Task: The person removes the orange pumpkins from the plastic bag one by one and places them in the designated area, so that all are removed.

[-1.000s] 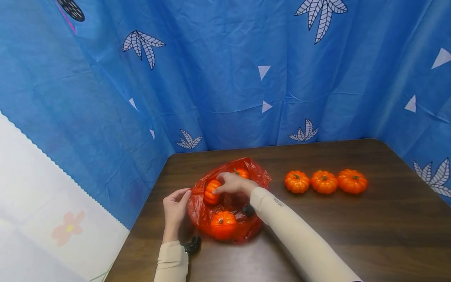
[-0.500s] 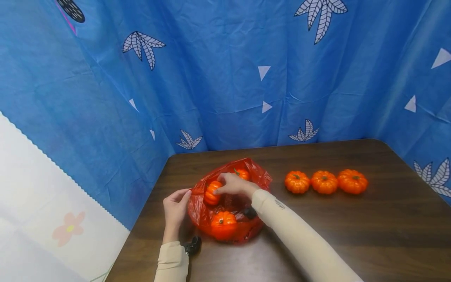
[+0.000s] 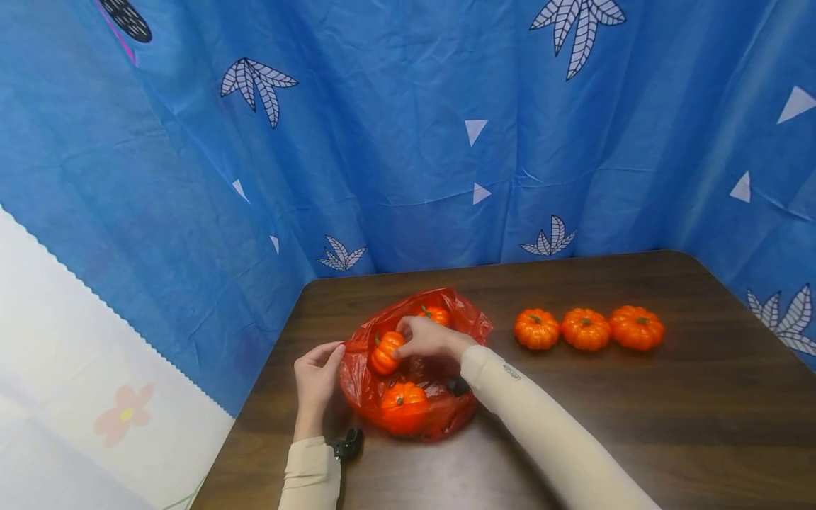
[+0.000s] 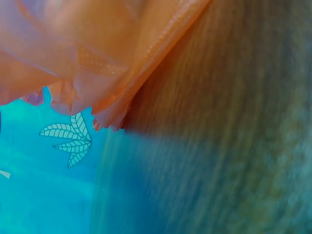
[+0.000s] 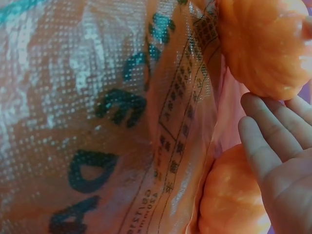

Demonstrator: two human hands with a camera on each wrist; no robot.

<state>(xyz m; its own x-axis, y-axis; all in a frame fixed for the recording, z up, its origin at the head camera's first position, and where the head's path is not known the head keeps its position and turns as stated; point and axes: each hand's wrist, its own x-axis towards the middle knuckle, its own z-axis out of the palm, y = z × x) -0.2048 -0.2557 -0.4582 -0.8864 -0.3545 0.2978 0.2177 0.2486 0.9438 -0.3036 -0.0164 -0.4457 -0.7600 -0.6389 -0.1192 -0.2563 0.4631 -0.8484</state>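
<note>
The right grip (image 3: 427, 337) pinches a glossy orange pumpkin (image 3: 384, 356) (ribbed, green-stemmed), the left grip (image 3: 316, 371) a red bag (image 3: 445, 419).

Dark wood-grain table (image 3: 663, 425) beneath both grips. Blue curtain (image 3: 395, 149), leaf prints (image 3: 251, 79), white triangles (image 3: 475, 130), beyond. Pale cloth (image 3: 57, 340), pink flower (image 3: 125, 413), left of grips; thin line (image 3: 193, 494) nearby, perhaps cord.
</note>
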